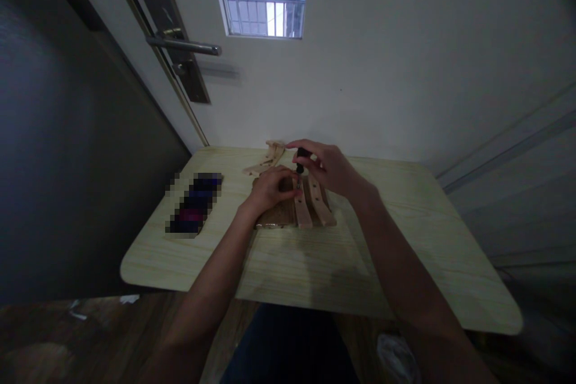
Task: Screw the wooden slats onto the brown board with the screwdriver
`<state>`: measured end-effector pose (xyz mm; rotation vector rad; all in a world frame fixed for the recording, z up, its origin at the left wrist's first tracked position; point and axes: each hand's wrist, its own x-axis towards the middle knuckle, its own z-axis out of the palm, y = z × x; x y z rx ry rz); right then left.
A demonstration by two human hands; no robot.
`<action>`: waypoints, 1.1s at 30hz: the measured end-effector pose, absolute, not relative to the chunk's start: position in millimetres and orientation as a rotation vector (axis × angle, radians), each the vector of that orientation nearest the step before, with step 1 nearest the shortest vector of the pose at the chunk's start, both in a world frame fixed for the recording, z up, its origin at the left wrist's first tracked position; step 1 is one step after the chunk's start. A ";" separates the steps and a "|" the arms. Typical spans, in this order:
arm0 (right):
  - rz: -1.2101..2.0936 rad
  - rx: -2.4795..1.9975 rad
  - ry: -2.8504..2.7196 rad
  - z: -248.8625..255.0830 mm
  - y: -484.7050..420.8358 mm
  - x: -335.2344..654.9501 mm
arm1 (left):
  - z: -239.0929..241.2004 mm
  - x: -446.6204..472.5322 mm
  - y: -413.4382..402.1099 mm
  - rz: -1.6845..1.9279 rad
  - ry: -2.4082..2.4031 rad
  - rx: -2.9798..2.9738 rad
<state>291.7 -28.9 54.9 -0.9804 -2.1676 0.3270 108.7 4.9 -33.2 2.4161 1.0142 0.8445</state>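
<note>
My right hand (326, 168) is closed around the black handle of a screwdriver (300, 162), which points down. Its tip meets a pale wooden strip (303, 216) that has dark holes or screw heads along it. At the tip, my left hand (272, 187) pinches with thumb and fingers; whether it grips a screw, the shaft or the strip's edge is too small to tell. A second wooden strip (323, 210) lies just to the right. Both strips rest across a flat brown board (275, 216), partly covered by my left hand.
Behind my hands lies another pale wooden piece (265, 162). A phone-like dark object (195, 204), blurred out, lies on the left of the light wooden table (405, 252). A white door (382, 72) with a metal handle (189, 46) stands right behind the table.
</note>
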 end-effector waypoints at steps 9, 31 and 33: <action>0.160 -1.191 -2.009 52.7 -28.6 283.7 | -39.5 109.6 10.0 0.877 0.988 2.392; 0.465 -1.027 -1.925 52.5 -23.2 294.1 | -34.0 109.3 6.5 0.854 0.980 2.414; 0.451 -1.030 -1.930 53.7 -22.5 291.7 | -33.9 109.6 6.3 0.868 0.990 2.426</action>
